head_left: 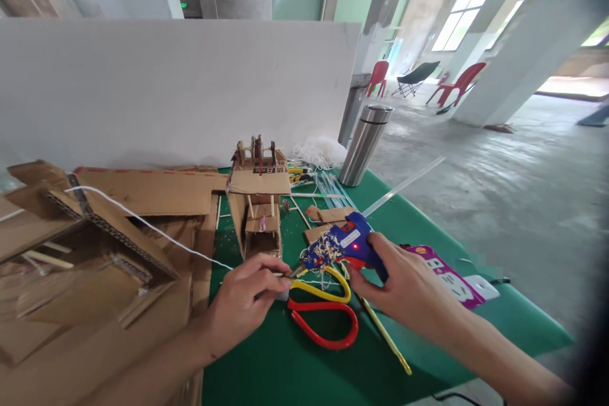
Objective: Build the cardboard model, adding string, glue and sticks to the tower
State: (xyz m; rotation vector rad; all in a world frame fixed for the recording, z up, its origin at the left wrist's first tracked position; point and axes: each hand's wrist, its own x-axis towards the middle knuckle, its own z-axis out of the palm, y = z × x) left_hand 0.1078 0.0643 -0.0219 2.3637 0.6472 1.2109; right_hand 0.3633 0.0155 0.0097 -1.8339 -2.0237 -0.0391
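Head view: the left hand point(250, 292) has its thumb and fingertips pinched together on a small thin piece point(280, 275), mostly hidden, so what it is cannot be told. The right hand point(399, 276) grips a blue glue gun point(349, 241), fingers around its handle; its 1 red light glows, pale flecks cover its front, and its nozzle points left, right at the pinched fingertips. A white string point(155, 224) runs from the cardboard structure point(128, 235) on the left toward the left hand. Scissors point(333, 344) with 1 yellow and 1 red handle loop lie between the 2 hands on the green table point(257, 374); a yellow stick point(385, 330) lies just right of them. Farther off stands a cardboard model point(259, 184), with a steel flask point(366, 146) at the far right. A purple package point(431, 259) lies on the right, beyond the right forearm.
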